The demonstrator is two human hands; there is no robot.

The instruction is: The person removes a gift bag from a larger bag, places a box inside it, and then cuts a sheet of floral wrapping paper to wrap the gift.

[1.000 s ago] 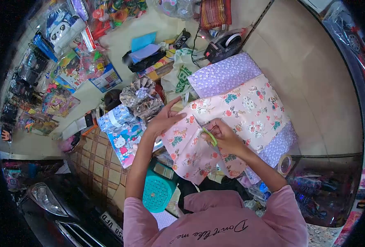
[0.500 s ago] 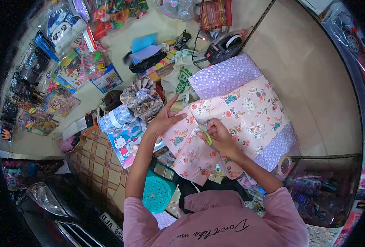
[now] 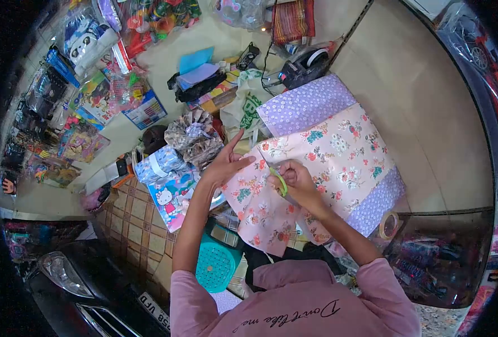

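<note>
Pink floral wrapping paper (image 3: 344,146) is spread in front of me, with a cut running through its left part. My right hand (image 3: 296,182) is closed around green-handled scissors (image 3: 281,182), whose blades point up and left into the paper near its far edge. At the paper's left edge is my left hand (image 3: 229,163), thumb on top and index finger stretched out past it. Its other fingers are mostly hidden and seem to grip the edge from beneath. Purple flowered paper (image 3: 310,101) shows beyond and at the near right of the pink paper.
A tape roll (image 3: 389,225) sits at the paper's right. Left of my left hand are a blue wrapped bundle (image 3: 160,164) and a Hello Kitty package (image 3: 170,201). A tape dispenser (image 3: 305,68) stands behind. A teal stool (image 3: 218,264) is below, near a black car (image 3: 92,286).
The scissors have shifted slightly, their blades now reaching farther up the paper. The cut left strip has moved a little. My left hand stays in nearly the same place.
</note>
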